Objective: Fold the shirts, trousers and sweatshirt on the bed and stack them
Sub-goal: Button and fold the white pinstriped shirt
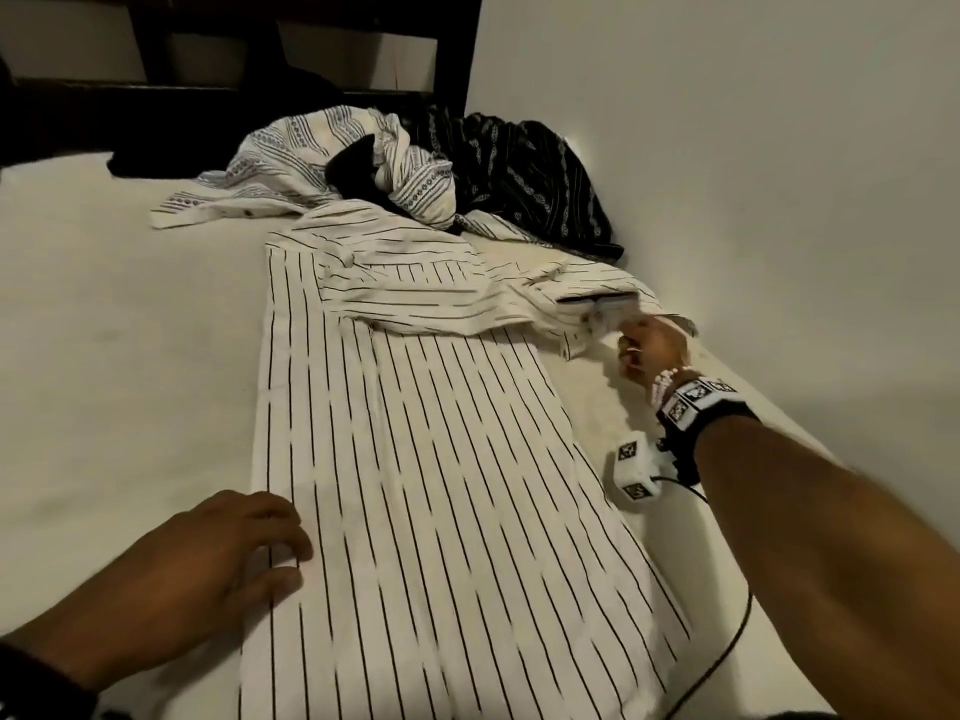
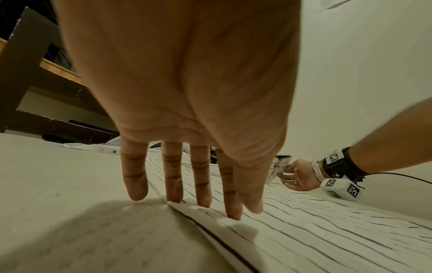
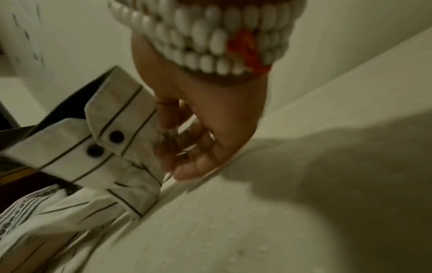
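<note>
Head view: the left hand [image 1: 223, 558] lies flat, fingers straight and slightly spread, pressing the near left edge of the white cotton shirt with thin black pinstripes [image 1: 441, 485]. That shirt is spread lengthwise on the cream mattress [image 1: 104, 330], one sleeve folded across its upper part. The right hand [image 1: 652, 353] is at the far right, fingers curled round the buttoned cuff of the other sleeve [image 1: 597, 309], lifted just off the mattress; this area is motion-blurred. Behind the shirt lie two crumpled garments, touching: one white garment with patterned dark bands [image 1: 322, 163] and one black garment with pale pattern [image 1: 530, 179] against the wall [image 1: 727, 122]. A dark wooden headboard [image 1: 234, 59] stands beyond.

Left wrist view: four fingers and thumb extend straight down. The three fingertips [image 2: 204, 200] nearest the thumb touch the striped cloth; the little finger lands on the bare mattress just beside the shirt's edge.

Right wrist view: thumb and fingers pinch the cuff just below its band. Two dark round buttons [image 3: 116, 136] show on the cuff. The fabric appears crisp and woven, though blur limits certainty. A bracelet of white oval beads [image 3: 210, 37] in several rows circles the wrist.
</note>
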